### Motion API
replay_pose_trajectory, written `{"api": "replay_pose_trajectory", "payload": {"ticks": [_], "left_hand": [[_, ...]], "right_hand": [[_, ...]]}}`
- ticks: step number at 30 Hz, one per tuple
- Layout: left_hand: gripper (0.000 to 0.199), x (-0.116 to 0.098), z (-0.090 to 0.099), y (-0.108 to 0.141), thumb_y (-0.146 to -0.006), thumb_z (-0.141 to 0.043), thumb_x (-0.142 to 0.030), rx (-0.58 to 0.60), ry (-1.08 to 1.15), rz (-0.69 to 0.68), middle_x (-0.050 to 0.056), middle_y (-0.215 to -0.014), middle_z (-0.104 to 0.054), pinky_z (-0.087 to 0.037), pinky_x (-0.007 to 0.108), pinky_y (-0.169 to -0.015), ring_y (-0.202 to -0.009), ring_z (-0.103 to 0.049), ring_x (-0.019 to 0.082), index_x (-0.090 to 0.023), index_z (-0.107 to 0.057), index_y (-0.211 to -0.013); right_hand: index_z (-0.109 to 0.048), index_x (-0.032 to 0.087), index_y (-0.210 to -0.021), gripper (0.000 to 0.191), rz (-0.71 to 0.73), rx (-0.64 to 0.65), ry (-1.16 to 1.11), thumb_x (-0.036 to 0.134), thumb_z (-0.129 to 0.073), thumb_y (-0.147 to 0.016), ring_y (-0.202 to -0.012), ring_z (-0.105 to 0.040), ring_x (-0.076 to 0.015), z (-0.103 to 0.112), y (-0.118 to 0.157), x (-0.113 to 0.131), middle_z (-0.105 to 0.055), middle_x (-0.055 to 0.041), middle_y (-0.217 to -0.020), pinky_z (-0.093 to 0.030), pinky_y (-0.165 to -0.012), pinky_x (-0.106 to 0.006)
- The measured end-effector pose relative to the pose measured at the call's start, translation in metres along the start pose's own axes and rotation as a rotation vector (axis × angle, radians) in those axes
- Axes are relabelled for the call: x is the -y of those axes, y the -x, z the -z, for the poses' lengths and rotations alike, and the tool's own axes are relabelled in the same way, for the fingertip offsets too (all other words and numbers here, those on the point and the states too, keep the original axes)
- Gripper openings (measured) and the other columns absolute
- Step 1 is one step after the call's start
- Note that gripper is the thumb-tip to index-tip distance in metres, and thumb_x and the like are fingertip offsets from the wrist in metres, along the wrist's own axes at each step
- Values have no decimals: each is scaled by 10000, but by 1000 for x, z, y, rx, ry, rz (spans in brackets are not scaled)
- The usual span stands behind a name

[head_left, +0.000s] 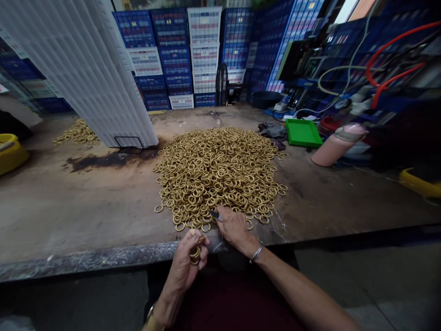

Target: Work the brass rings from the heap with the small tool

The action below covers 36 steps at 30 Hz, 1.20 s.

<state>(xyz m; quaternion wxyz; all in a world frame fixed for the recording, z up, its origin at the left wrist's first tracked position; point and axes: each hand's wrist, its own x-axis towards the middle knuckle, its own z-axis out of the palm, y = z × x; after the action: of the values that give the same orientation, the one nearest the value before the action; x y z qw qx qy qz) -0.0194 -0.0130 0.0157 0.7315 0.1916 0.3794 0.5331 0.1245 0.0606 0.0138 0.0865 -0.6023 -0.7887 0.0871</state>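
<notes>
A wide heap of brass-coloured rings (220, 170) lies on the worktable (103, 202) in front of me. My left hand (186, 262) is closed round several brass rings (195, 255) just off the table's front edge. At the near side of the heap is my right hand (234, 230), its fingers closed on a small knife (215, 214). The dark blade points left over the rings, and most of the handle is hidden in my fingers. Whether the right hand also holds a ring, I cannot tell.
A tall stack of white corrugated trays (120, 92) stands left of the heap, with a smaller ring pile (78, 133) behind it. To the right are a green tray (303, 132), a pink bottle (337, 145) and hoses. Blue and white crates (172, 55) line the back.
</notes>
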Motion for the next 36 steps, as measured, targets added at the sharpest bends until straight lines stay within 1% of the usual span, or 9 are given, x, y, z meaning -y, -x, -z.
{"api": "replay_pose_trajectory", "payload": {"ticks": [3,8,13,17,22,26,30,34,36], "left_hand": [[186,1,3,-1,-742,-595,-268,19,92,62,-8,-698,-535,-303,157,-383,-487,-451,61,-179,-524,-889],[181,0,5,-6,-703,-647,-285,-5,160,85,16,-736,-537,-316,148,-395,-596,-505,82,-133,-549,-713],[221,3,-1,-14,-677,-680,-297,-22,98,68,-1,-697,-526,-303,143,-388,-585,-506,82,-139,-531,-716],[291,9,-12,-20,-664,-682,-366,-114,-24,-14,-48,-596,-475,-270,133,-359,-468,-435,49,-152,-518,-774],[420,15,-21,-27,-660,-655,-449,-194,-203,-91,-66,-563,-469,-271,138,-352,-431,-415,55,-177,-512,-947],[363,18,-23,-31,-679,-622,-482,-196,-298,-136,-64,-538,-444,-259,145,-360,-410,-376,47,-162,-534,-825],[272,15,-21,-30,-731,-580,-438,-219,-466,-248,-61,-500,-416,-281,170,-395,-417,-353,63,-167,-559,-733],[188,7,-21,-27,-747,-574,-349,-191,-677,-454,-11,-608,-535,-381,208,-557,-575,-465,116,-174,-617,-696],[169,5,-22,-26,-742,-578,-329,-169,-721,-495,7,-668,-576,-400,223,-625,-648,-501,135,-174,-629,-702]], "right_hand": [[-536,222,-951,184,0,12,-3,184,-430,-805,-725,-592,-165,-1,-2,1,-647,-43,-882,-286,-562,-255],[-562,220,-933,186,-8,-10,-53,188,-433,-804,-742,-587,-160,-4,-3,-2,-645,-49,-891,-297,-570,-249],[-572,204,-875,168,-11,-50,-97,187,-423,-799,-705,-572,-146,-6,-5,-8,-640,-41,-816,-293,-572,-235],[-573,200,-866,153,-44,-122,-260,251,-442,-806,-627,-542,-131,-6,-4,-11,-611,-15,-696,-301,-567,-222],[-552,178,-735,180,-118,-156,-711,308,-442,-792,-525,-444,-98,-6,2,-3,-510,23,-586,-329,-511,-196],[-547,174,-723,139,-190,-106,-979,294,-478,-736,-509,-403,-89,-10,5,2,-479,34,-578,-346,-481,-187],[-542,172,-725,128,-145,-41,-1028,285,-482,-735,-521,-397,-87,-8,6,0,-457,40,-574,-349,-485,-184],[-559,179,-772,146,-26,-41,-964,307,-490,-762,-557,-416,-84,4,6,1,-498,35,-624,-361,-523,-182],[-559,177,-748,144,9,-26,-953,305,-494,-761,-560,-417,-83,8,6,2,-499,35,-620,-362,-531,-183]]}}
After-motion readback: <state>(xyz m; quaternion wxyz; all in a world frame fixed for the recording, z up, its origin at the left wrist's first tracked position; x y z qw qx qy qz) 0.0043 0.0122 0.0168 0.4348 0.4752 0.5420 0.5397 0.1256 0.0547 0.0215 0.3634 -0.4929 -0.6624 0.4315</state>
